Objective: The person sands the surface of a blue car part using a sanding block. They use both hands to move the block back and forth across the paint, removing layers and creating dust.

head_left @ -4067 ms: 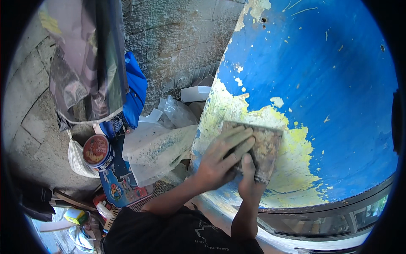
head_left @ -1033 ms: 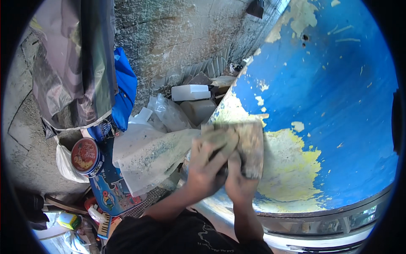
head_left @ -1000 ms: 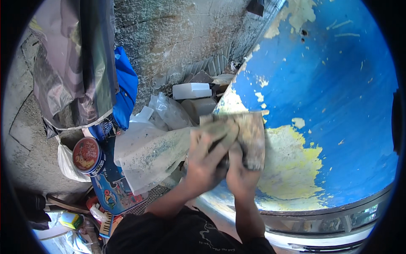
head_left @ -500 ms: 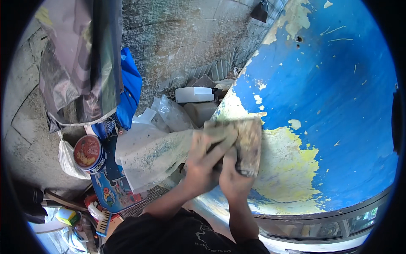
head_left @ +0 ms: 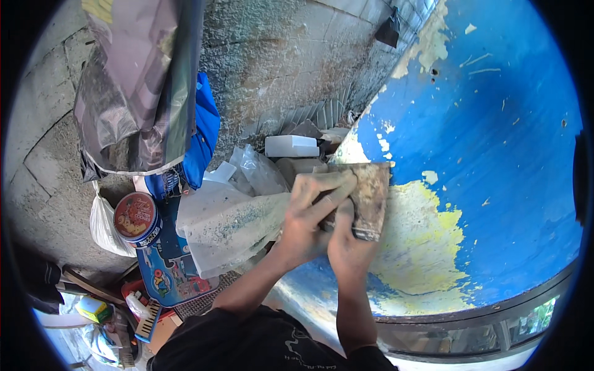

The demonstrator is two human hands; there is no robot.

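Observation:
Both my hands grip a flat rectangular plate (head_left: pixel 371 193), brown and grey and stained; I cannot tell whether it is metal or wood. My left hand (head_left: pixel 306 216) lies over its left part, fingers stretched across the top. From below, my right hand (head_left: pixel 352 247) holds the lower edge, its thumb side against the plate. The plate rests against a large curved blue panel (head_left: pixel 495 173), beside a bare patch (head_left: pixel 414 241) of pale and yellow undercoat. Fingertips under the plate are hidden.
Dusty white sheeting (head_left: pixel 229 229) and clear plastic lie left of my hands. Beyond are a white block (head_left: pixel 292 146), a round tin (head_left: pixel 136 216), a hanging grey cover (head_left: pixel 133 93) and a blue cloth (head_left: pixel 205 130). A toy keyboard (head_left: pixel 147 321) sits lower left; a rough wall (head_left: pixel 272 68) stands behind.
My hands and the plate have moved slightly up and to the right across the panel. The view has turned a little. The grip stays the same.

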